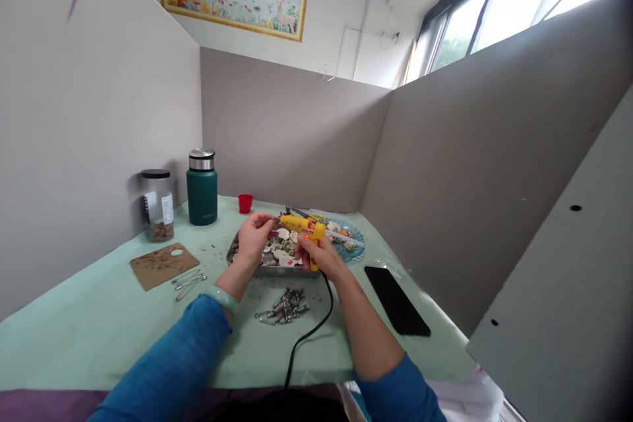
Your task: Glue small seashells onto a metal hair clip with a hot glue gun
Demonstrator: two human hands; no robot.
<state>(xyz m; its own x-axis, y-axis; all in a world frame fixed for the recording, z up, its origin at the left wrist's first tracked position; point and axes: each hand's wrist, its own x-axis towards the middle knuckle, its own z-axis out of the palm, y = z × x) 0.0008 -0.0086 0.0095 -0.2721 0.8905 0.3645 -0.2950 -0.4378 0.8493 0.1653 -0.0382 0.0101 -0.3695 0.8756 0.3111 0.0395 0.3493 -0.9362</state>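
Observation:
My right hand is wrapped round the grip of a yellow hot glue gun. A translucent glue stick sticks out of its back, and an orange-red light shows on its body. My left hand is closed in a pinch at the gun's nozzle; the small dark thing at its fingertips is too small to name. Below both hands stands a metal tray full of small white, red and green pieces. Nearer me lies a heap of small metal pins or clips.
A blue plate with small pieces stands behind my right hand. Leftward are a brown card, large safety pins, a jar, a green flask and a red cup. A black phone and the gun's cord lie nearer.

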